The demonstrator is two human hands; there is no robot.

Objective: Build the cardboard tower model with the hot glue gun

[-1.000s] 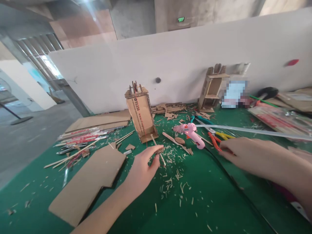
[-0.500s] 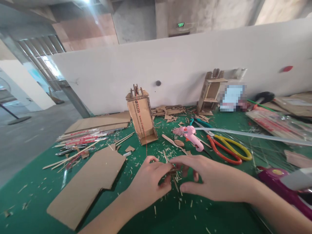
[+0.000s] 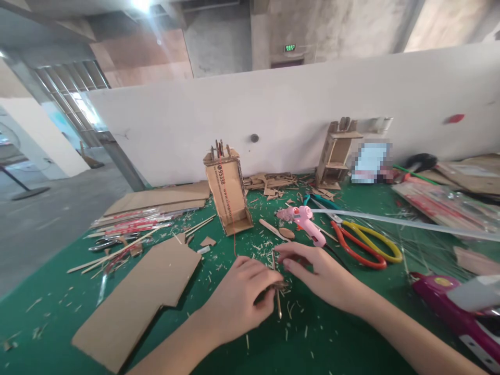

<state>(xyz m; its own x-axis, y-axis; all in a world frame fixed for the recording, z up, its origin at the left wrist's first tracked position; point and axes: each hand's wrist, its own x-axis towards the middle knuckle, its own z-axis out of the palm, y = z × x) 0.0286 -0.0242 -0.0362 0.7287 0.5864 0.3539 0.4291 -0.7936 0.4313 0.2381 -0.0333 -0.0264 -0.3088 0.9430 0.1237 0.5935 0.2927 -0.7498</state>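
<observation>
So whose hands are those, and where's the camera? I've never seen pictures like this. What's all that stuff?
There's no robot here, just a person's two bare hands. The camera sits on that person's head, looking forward and down, so you see almost what they see.

The left hand has its grip on a small brown piece, mostly hidden by fingers, with a thin, light-coloured stick beside or through it. The right hand curls near the stick's upper end; I can't tell if they touch.

On the green tabletop are a pink glue gun, a tall brown cardboard box with printing, a flat brown cardboard sheet and scattered pale shavings.
</observation>
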